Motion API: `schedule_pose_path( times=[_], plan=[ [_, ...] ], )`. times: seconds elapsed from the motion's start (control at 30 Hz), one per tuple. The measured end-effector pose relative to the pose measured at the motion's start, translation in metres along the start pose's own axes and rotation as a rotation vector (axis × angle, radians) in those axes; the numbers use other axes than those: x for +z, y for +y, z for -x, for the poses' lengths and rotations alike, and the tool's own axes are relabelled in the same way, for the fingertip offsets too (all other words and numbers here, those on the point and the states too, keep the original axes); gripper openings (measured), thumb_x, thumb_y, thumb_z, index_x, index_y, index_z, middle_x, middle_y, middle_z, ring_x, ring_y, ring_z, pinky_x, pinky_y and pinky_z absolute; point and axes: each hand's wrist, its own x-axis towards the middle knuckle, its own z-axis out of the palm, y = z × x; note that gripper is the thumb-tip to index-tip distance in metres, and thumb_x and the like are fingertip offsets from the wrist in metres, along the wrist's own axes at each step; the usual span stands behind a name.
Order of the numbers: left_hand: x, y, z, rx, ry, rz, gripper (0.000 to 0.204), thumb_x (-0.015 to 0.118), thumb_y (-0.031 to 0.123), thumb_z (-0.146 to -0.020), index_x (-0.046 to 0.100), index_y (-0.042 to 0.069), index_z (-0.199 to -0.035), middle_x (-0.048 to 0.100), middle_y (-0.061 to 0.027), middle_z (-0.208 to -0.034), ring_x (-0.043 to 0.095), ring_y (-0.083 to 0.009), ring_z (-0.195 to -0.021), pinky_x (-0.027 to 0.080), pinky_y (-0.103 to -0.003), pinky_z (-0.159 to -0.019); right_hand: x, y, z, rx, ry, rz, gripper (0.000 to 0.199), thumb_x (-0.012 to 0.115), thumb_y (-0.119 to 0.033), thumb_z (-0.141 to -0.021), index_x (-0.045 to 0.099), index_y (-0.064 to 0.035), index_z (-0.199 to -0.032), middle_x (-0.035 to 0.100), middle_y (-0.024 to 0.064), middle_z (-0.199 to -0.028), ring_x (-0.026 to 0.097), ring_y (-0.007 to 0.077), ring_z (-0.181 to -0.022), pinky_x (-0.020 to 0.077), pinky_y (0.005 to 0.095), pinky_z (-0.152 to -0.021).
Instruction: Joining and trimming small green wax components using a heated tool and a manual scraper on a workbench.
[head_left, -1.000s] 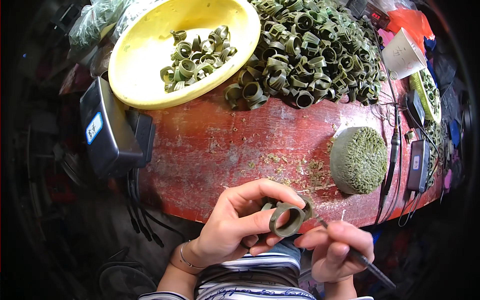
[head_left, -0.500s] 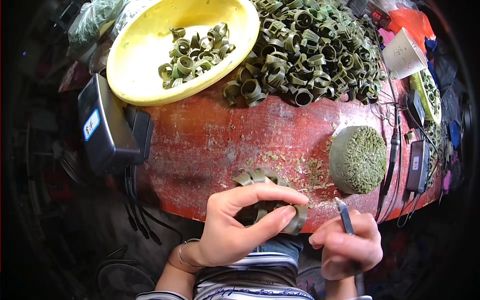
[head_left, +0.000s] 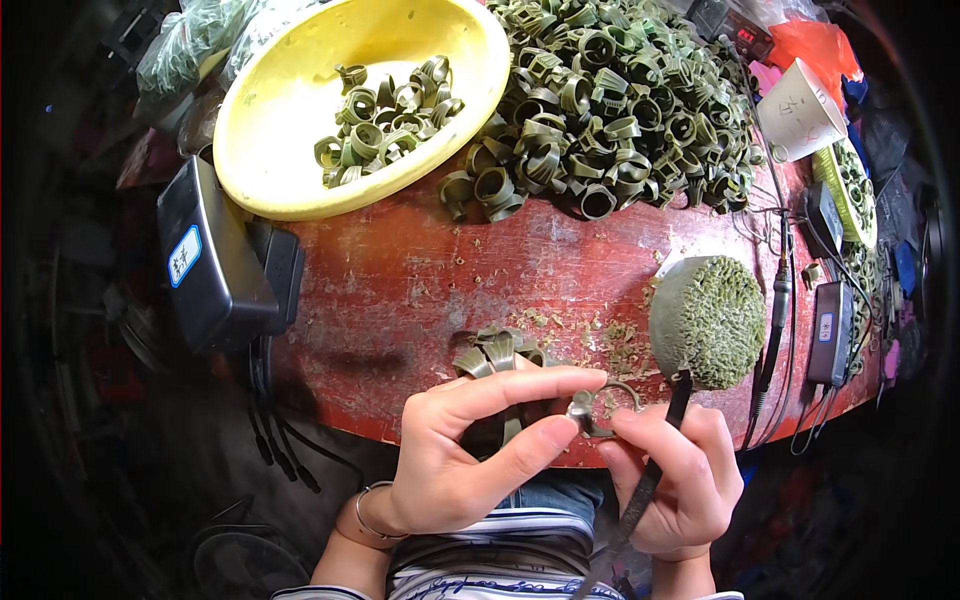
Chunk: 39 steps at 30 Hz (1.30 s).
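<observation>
In the head view, a small green ring [head_left: 590,408] is pinched between thumb and forefinger of the left hand [head_left: 470,450], just over the near edge of the red worktop [head_left: 400,290]. The right hand [head_left: 675,480] is clenched around a dark thin tool [head_left: 650,480] and touches the ring too. Beyond that edge lie a round green block [head_left: 710,320], a heap of rings [head_left: 610,100] and a yellow bowl [head_left: 270,110].

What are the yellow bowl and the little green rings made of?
The yellow bowl looks like plastic: smooth, even colour, slightly glossy. The green rings seem to be strips of leaf curled into loops, dull and fibrous, though the pictures leave that unsure.
</observation>
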Motion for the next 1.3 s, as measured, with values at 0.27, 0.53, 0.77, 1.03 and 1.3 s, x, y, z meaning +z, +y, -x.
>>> schedule_pose_path(
  times=[0.27,0.53,0.77,1.03,1.3],
  plan=[
    [-0.005,-0.002,-0.005,0.232,-0.044,-0.332,0.035,0.072,0.010,-0.070,0.062,0.003,-0.103,0.060,-0.0049,-0.082,0.055,-0.0126,-0.070,0.045,-0.024,-0.070,0.004,0.018,-0.003,0.093,-0.163,-0.435,0.020,0.072,-0.002,-0.068,0.059,0.0012,-0.083,0.059,0.0107,-0.070,0.055,0.0164,-0.054,0.0437,0.0247,-0.048],
    [-0.006,-0.005,-0.007,0.334,-0.032,-0.309,0.042,0.080,0.017,-0.056,0.065,-0.001,-0.091,0.065,-0.0102,-0.084,0.059,-0.0161,-0.075,0.045,-0.027,-0.070,0.003,-0.002,0.007,0.272,-0.014,-0.577,0.040,0.060,-0.034,-0.082,0.055,0.0013,-0.101,0.057,0.0101,-0.062,0.052,0.0127,-0.049,0.0404,0.0216,-0.044],
    [-0.006,0.001,-0.004,0.367,-0.123,-0.451,0.045,0.079,0.020,-0.058,0.065,0.006,-0.099,0.061,-0.0067,-0.081,0.058,-0.0153,-0.073,0.045,-0.026,-0.068,0.004,-0.001,0.010,0.202,0.098,-0.722,0.041,0.050,-0.041,-0.086,0.045,-0.0007,-0.093,0.055,0.0094,-0.055,0.052,0.0142,-0.042,0.0430,0.0229,-0.040],
    [-0.002,0.004,-0.004,0.361,-0.102,-0.467,0.051,0.081,0.028,-0.048,0.067,0.001,-0.090,0.062,-0.0067,-0.077,0.057,-0.0156,-0.069,0.044,-0.027,-0.065,0.001,-0.006,0.002,0.250,0.071,-0.673,0.041,0.059,-0.042,-0.080,0.051,-0.0024,-0.075,0.054,0.0038,-0.055,0.055,0.0119,-0.048,0.0440,0.0217,-0.046],
    [-0.002,0.000,-0.005,0.364,-0.044,-0.489,0.051,0.081,0.027,-0.047,0.067,0.001,-0.090,0.061,-0.0061,-0.076,0.056,-0.0151,-0.068,0.044,-0.027,-0.064,0.010,0.010,0.014,-0.185,0.123,-0.197,0.031,0.055,-0.037,-0.084,0.052,-0.0066,-0.086,0.057,0.0045,-0.053,0.054,0.0143,-0.043,0.0429,0.0229,-0.041]
  ],
)
